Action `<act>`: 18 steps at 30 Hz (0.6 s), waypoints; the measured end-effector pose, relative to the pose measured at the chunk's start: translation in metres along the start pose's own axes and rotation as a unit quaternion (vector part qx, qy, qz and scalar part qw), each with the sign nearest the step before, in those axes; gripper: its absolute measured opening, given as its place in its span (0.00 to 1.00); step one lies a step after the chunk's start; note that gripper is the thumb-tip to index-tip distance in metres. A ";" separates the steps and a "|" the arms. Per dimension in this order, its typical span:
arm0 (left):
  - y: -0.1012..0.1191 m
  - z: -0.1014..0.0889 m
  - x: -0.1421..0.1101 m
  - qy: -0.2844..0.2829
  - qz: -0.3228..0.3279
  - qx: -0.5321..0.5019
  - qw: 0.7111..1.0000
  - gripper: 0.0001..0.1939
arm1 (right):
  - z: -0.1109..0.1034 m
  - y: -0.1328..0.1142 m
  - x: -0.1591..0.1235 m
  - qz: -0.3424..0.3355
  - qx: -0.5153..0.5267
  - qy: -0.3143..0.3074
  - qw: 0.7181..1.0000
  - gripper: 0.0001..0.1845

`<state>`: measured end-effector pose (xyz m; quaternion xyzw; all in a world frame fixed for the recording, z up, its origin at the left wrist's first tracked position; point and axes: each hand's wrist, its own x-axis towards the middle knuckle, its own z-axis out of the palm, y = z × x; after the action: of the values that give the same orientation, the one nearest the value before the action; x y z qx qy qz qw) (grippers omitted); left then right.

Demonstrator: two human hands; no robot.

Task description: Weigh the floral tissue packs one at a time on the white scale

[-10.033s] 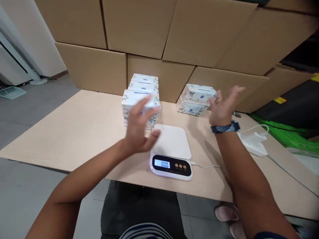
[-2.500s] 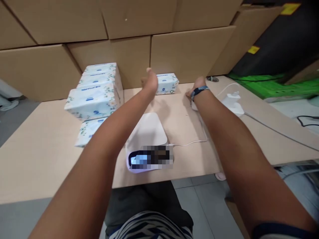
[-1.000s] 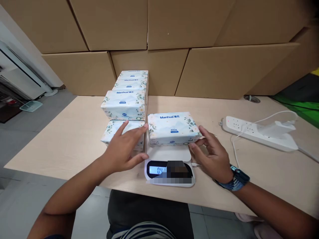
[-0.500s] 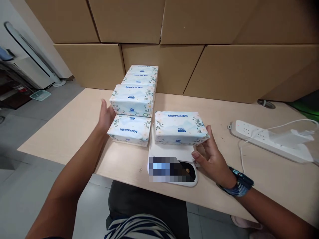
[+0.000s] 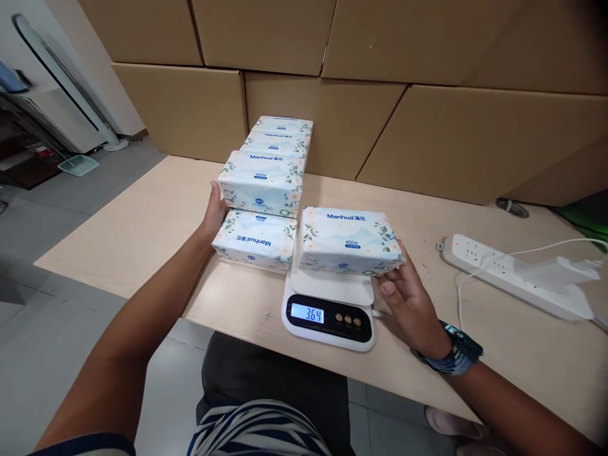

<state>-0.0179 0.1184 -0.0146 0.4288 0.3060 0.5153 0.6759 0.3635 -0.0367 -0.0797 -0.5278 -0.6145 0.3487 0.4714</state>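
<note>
A white floral tissue pack (image 5: 350, 237) lies over the plate of a white digital scale (image 5: 332, 286), whose lit display reads about 3.64. My right hand (image 5: 411, 301) is at the pack's right end, fingers curled against its lower corner and thumb apart in front. Left of the scale, several matching packs form a row running back to the boxes; the nearest tissue pack (image 5: 256, 235) faces the other way round. My left hand (image 5: 215, 215) rests against the left end of the raised tissue pack (image 5: 261, 180) behind it, a finger stretched upward. Its other fingers are partly hidden.
Stacked cardboard boxes (image 5: 451, 139) wall off the back of the table (image 5: 128, 228). A white power strip (image 5: 513, 272) with a plugged-in charger and cable lies at the right. On the floor at far left is a pale basket (image 5: 78, 165).
The view has shifted slightly, and the scale's display and buttons are now visible. Both hands stay beside the packs; the left sits closer against its pack's end.
</note>
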 end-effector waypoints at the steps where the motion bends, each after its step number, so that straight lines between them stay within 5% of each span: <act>1: 0.000 0.001 0.000 0.005 0.003 0.001 1.000 0.48 | 0.001 -0.001 0.000 0.019 0.016 0.011 1.000 0.56; 4: -0.001 0.002 -0.001 -0.002 0.009 0.002 1.000 0.47 | 0.001 0.000 0.001 0.046 0.036 0.032 0.998 0.61; 11: -0.004 -0.005 0.000 -0.028 -0.008 -0.008 1.000 0.50 | -0.001 0.004 0.000 0.017 0.019 0.025 0.999 0.51; 18: 0.006 0.002 0.021 -0.009 0.034 -0.009 0.999 0.48 | 0.004 0.001 0.005 0.040 0.084 0.029 0.995 0.54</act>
<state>-0.0126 0.1387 -0.0081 0.4374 0.2806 0.5371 0.6644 0.3598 -0.0310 -0.0806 -0.5203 -0.5477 0.4020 0.5175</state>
